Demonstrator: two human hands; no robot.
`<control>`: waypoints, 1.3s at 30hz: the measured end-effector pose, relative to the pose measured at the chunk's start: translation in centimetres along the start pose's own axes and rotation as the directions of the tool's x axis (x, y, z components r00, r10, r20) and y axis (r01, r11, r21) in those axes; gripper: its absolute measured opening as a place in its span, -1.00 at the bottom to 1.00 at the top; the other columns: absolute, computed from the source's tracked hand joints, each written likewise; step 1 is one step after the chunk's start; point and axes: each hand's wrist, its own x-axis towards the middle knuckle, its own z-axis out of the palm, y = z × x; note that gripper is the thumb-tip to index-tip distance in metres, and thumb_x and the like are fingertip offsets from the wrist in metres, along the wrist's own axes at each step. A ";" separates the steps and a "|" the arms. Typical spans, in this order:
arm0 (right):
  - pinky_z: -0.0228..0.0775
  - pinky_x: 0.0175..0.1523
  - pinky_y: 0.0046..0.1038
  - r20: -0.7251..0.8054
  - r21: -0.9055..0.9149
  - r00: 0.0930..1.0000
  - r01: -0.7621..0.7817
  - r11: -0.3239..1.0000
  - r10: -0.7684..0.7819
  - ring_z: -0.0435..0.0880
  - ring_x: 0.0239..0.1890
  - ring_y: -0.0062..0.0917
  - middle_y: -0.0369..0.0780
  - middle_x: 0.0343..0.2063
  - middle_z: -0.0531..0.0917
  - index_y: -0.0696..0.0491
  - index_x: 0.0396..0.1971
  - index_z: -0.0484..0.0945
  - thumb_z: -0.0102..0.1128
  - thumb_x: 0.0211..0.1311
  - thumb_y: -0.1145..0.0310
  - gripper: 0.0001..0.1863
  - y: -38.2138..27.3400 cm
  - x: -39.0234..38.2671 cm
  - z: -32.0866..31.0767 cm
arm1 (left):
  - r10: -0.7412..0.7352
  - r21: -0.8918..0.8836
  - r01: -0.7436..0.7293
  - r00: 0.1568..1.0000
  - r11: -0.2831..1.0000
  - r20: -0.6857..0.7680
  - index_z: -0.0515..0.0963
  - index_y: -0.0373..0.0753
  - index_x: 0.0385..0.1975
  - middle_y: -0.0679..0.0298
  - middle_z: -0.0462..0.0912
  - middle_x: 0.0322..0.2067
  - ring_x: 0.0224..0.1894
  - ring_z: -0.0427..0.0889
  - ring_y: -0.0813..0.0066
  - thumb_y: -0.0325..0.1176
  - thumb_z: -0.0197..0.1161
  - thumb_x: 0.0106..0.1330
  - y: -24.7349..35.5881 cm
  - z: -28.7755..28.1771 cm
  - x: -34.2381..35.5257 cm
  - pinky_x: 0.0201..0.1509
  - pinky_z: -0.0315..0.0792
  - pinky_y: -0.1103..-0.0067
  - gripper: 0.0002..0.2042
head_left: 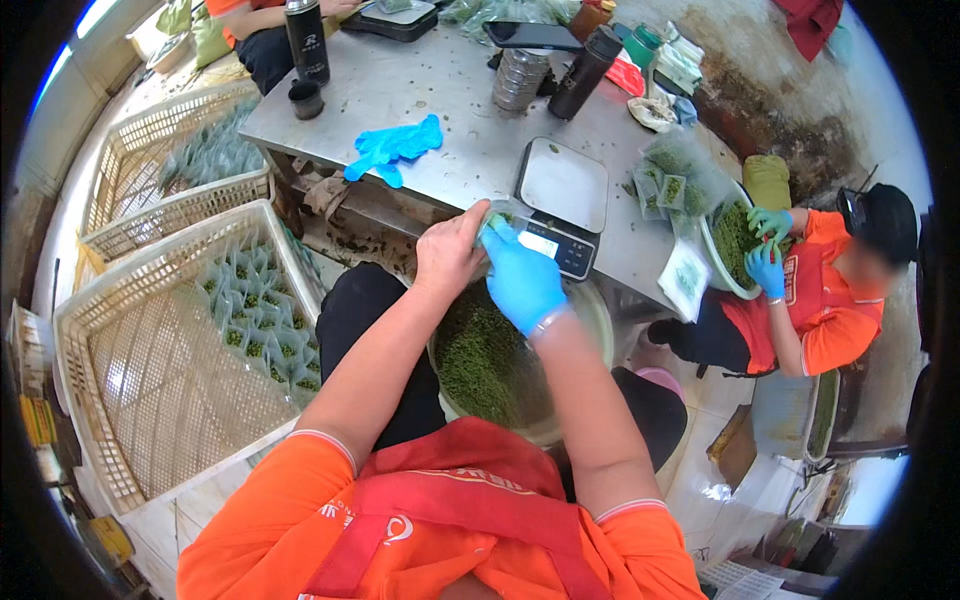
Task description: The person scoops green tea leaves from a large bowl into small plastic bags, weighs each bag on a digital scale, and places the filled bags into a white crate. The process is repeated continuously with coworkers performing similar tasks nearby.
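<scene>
Over the table's near edge, my bare left hand (450, 250) is closed on a small clear plastic bag (515, 208). My right hand (523, 280), in a blue glove, has its fingers closed against the bag's opening. Some green shows at those fingertips; whether they pinch the bag or its filling, I cannot tell. Below my hands, between my knees, sits a wide basin (603, 325) holding a heap of small green berry-like bits (478, 365). Just beyond the right hand stands a digital scale (565, 185) with a bare white pan.
A blue glove (395, 150), black flasks (586, 72) and a phone (533, 36) lie or stand on the metal table (450, 100). Two crates (75, 350) at left hold filled bags (265, 320). A co-worker (835, 280) at right handles green bits over a bowl (712, 250); another person sits at far left.
</scene>
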 end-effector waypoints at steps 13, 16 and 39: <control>0.44 -0.36 -0.18 0.106 0.059 0.991 -0.085 0.995 0.078 0.60 -0.42 -0.17 -0.10 -0.26 0.57 0.01 -0.19 0.41 -0.03 0.02 0.47 -0.71 0.9 1.0 2.0 | 0.188 -0.015 -0.189 0.982 0.982 -0.020 0.44 -0.13 -0.03 0.15 0.59 -0.19 -0.18 0.59 0.19 -0.56 0.19 -0.13 -0.3 0.3 0.3 -0.18 0.46 0.39 -0.48; 0.46 -0.32 -0.25 0.075 0.177 0.997 -0.024 0.984 0.011 0.61 -0.45 -0.19 -0.05 -0.37 0.59 0.04 -0.15 0.47 0.03 0.02 0.46 -0.68 1.8 1.3 1.5 | 0.210 -0.035 -0.211 0.977 0.977 -0.034 0.45 -0.12 -0.02 0.13 0.60 -0.22 -0.18 0.59 0.17 -0.56 0.19 -0.09 0.0 0.0 0.5 -0.15 0.46 0.41 -0.49; 0.07 0.27 -0.32 -0.743 0.249 0.612 -0.121 0.961 0.270 0.27 0.21 -0.28 -0.05 0.13 0.34 0.16 0.11 0.32 0.07 0.11 0.47 -0.50 13.2 -0.5 -2.8 | -0.496 -0.662 0.516 0.834 0.543 0.243 0.40 -0.37 0.02 0.06 0.55 -0.14 -0.12 0.54 0.38 -0.03 0.11 0.24 -3.0 1.1 0.2 -0.07 0.40 0.52 -0.48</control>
